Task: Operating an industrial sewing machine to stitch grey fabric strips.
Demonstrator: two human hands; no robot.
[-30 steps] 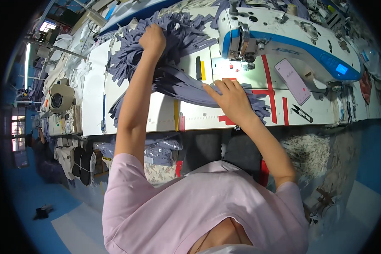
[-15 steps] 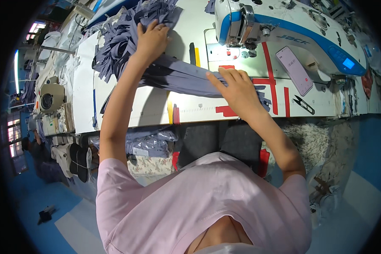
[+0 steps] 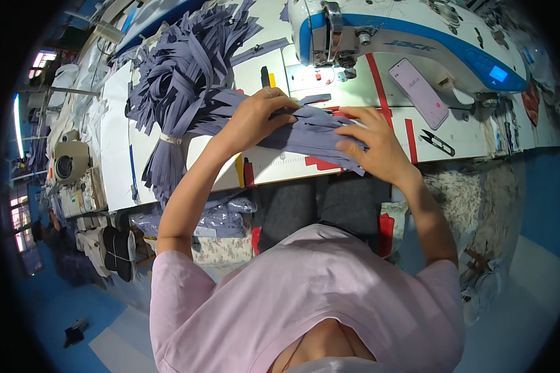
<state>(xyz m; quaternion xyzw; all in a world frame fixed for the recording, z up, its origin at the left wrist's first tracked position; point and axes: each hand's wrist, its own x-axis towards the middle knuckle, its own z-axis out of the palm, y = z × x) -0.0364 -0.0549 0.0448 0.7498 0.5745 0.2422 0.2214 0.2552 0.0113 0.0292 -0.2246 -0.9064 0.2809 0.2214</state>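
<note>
A bunch of long grey-blue fabric strips (image 3: 311, 133) lies across the front of the sewing table, running out from a tangled pile of the same strips (image 3: 180, 68). My left hand (image 3: 255, 121) is closed over the bunch near its middle, thumb and fingers curled on the fabric. At the right end, my right hand (image 3: 379, 146) rests on the strip ends with its fingers bent and spread apart. What lies under both palms is hidden. A pale tie (image 3: 170, 138) binds part of the pile, whose tail hangs toward the table's front edge.
A white and blue sewing machine (image 3: 404, 37) stands beyond my right hand. To its front lie a phone (image 3: 418, 93) and black thread snips (image 3: 437, 143). Red tape strips (image 3: 410, 140) mark the white table (image 3: 199, 155). A plastic-wrapped bundle (image 3: 224, 217) sits below the front edge.
My left hand has come off the pile, moving right and nearer onto the bunch. The bunch's right end is now more gathered, and my right hand's fingers are more bent.
</note>
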